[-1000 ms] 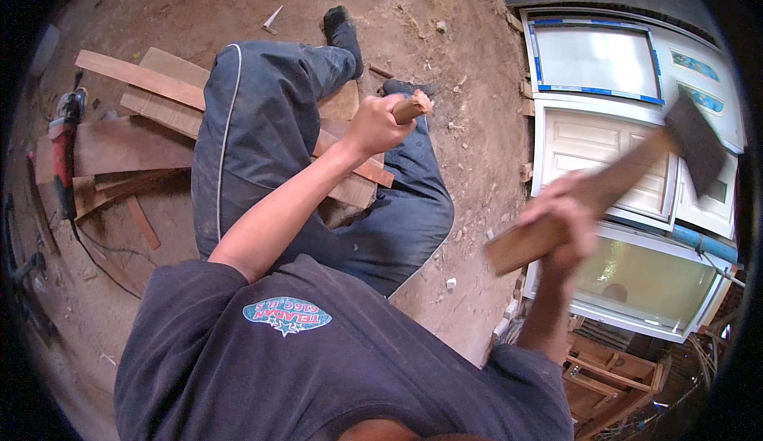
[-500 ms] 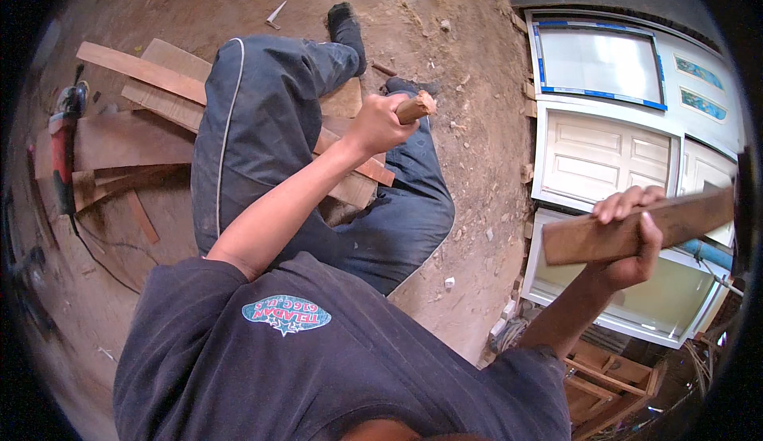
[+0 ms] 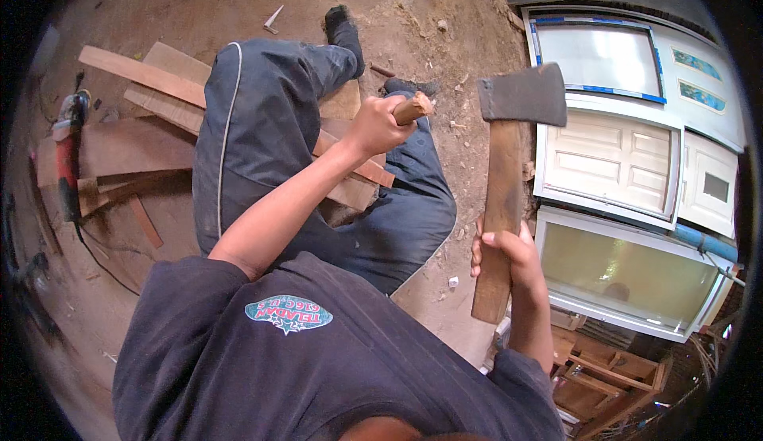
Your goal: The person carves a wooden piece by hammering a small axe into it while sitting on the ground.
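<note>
My left hand [image 3: 372, 127] is closed round a wooden stick [image 3: 412, 108] above my bent legs. The stick's pale, rough end sticks out past my fingers; its other end is hidden. Off to the right, my right hand [image 3: 513, 254] grips a hatchet [image 3: 501, 178] by the lower part of its thick brown wooden handle. The dark grey metal head [image 3: 524, 96] is uppermost, its broad edge toward the right. Hatchet and stick are apart. Several flat wooden boards [image 3: 147, 75] lie under and beside my legs.
A red and black power tool [image 3: 67, 159], seemingly an angle grinder, lies at the left with its cord. White framed panels [image 3: 608, 159] stand along the right side. Below them is a brown wooden frame [image 3: 616, 373]. Chips and a white pointed scrap [image 3: 273, 18] litter the dirt floor.
My right hand has swung the hatchet from the far right inward to the left, turning it upright so its head now shows. My left hand and the stick have barely moved.
</note>
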The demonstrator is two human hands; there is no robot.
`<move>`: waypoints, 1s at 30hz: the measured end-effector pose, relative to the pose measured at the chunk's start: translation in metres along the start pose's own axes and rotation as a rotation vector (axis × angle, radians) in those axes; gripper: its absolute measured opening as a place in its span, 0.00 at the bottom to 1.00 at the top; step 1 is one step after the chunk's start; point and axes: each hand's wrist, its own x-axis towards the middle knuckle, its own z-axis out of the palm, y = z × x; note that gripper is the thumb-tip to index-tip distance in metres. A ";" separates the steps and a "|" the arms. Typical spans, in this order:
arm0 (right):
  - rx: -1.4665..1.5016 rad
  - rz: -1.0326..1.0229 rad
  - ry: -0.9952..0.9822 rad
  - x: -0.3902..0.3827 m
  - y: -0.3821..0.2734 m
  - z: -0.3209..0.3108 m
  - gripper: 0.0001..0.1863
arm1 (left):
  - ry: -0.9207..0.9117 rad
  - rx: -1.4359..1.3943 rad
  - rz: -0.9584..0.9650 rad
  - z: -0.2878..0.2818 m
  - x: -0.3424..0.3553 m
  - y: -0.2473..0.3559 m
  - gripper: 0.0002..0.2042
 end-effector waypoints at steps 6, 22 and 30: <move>0.423 0.100 -0.077 -0.001 0.090 0.006 0.15 | -0.027 0.068 -0.058 -0.004 -0.002 0.005 0.08; 0.450 0.226 -0.283 0.044 0.251 0.042 0.09 | -0.134 -0.006 -0.284 -0.013 -0.005 0.019 0.10; 0.456 0.186 -0.369 0.066 0.275 0.040 0.15 | -0.210 0.050 -0.353 -0.016 -0.016 0.041 0.12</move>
